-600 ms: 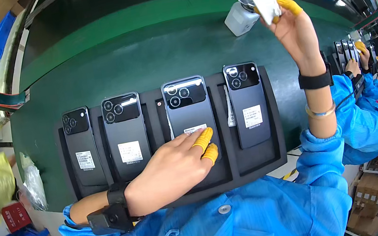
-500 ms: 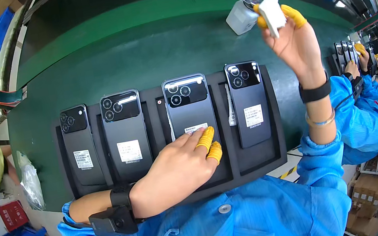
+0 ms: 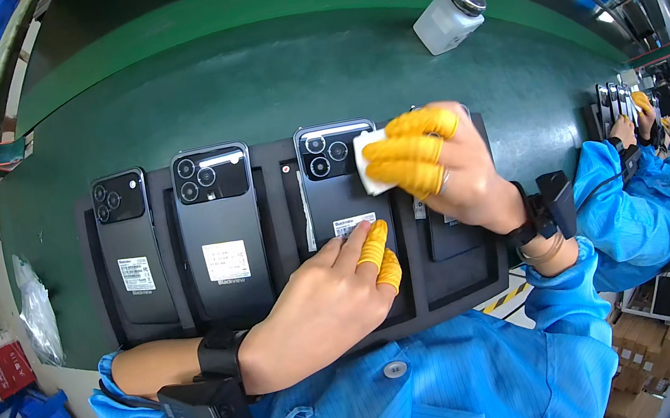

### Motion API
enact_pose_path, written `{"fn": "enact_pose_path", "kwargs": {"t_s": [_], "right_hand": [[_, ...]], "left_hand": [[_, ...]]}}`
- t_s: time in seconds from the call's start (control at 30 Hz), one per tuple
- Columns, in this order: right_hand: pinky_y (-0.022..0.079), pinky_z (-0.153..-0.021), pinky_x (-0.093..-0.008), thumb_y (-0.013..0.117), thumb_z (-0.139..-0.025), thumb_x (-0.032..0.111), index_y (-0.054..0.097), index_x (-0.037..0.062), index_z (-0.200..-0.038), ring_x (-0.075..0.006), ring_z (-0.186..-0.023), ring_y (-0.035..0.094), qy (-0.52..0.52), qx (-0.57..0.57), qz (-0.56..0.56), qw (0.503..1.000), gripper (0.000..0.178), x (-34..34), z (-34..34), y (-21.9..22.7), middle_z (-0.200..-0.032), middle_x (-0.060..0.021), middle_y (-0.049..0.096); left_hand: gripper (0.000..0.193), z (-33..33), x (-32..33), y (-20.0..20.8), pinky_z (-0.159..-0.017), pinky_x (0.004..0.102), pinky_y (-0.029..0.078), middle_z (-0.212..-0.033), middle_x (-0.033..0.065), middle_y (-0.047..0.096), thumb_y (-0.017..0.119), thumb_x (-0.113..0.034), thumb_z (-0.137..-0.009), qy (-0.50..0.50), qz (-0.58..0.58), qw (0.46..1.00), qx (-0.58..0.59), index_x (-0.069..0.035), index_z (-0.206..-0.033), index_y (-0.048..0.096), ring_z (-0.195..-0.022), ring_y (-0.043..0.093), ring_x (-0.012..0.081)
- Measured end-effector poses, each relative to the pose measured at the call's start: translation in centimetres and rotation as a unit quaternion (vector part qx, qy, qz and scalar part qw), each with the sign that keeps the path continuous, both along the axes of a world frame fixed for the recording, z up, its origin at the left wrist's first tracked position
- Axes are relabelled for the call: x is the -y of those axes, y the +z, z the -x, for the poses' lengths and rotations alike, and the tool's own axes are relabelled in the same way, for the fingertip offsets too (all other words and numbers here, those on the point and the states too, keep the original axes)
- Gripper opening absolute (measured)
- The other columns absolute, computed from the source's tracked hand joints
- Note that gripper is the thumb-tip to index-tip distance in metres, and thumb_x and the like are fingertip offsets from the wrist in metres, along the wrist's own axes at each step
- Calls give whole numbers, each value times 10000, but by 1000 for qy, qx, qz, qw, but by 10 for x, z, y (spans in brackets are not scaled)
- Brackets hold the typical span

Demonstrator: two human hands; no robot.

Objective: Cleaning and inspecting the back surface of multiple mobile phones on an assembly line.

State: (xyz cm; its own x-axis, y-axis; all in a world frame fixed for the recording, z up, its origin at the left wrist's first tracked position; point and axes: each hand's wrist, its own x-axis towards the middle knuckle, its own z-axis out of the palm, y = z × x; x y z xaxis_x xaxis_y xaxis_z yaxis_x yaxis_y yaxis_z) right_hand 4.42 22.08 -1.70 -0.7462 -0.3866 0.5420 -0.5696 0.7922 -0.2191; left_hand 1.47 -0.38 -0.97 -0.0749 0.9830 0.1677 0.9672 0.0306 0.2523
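Observation:
Four slots would overstate what shows; several dark grey smartphones (image 3: 219,219) lie back-up in a black foam tray (image 3: 279,192), with camera blocks at the far end and white labels below. My left hand (image 3: 321,313) lies on the third smartphone from the left (image 3: 332,199), its yellow-cotted fingers stretched over the label. My right hand (image 3: 459,179), also in yellow finger cots, pinches a folded white wiping cloth (image 3: 370,169) at that smartphone's right edge, beside the cameras. Beneath the right hand, the rightmost smartphone (image 3: 453,244) is mostly hidden.
A white dispenser bottle (image 3: 446,24) with a metal top stands on the green bench (image 3: 227,94) at the far right. A clear plastic bag (image 3: 38,312) lies at the left edge. Another person in a blue sleeve (image 3: 642,215) works at the right.
My right hand has come down and left from the bottle with the white cloth, over to the third smartphone. My left hand stays on that smartphone.

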Motion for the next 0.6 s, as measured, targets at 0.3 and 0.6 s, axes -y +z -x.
{"fn": "enact_pose_path", "kwargs": {"t_s": [0.3, 0.6], "right_hand": [[443, -831, -361, 642, -608, 107, 683, 51, -847, -209, -924, 596, 24, -2, -99, 995, 249, 6, -4, -7, -953, -51, 672], [424, -778, -357, 655, -598, 99, 646, 67, -725, -194, -866, 589, 13, 10, -96, 995, 131, 3, -9, -5, -880, -31, 662]], "left_hand": [[306, 1, -1, -2, -914, 329, 480, -1110, 223, 608, 582, -143, -689, 8, -1, 1000, -7, 17, -938, 660, -1109, 576, 293], [284, 0, -1, -5, -864, 323, 481, -972, 225, 658, 582, -182, -774, 0, -30, 1000, 4, 53, -921, 644, -1080, 588, 310]]}}
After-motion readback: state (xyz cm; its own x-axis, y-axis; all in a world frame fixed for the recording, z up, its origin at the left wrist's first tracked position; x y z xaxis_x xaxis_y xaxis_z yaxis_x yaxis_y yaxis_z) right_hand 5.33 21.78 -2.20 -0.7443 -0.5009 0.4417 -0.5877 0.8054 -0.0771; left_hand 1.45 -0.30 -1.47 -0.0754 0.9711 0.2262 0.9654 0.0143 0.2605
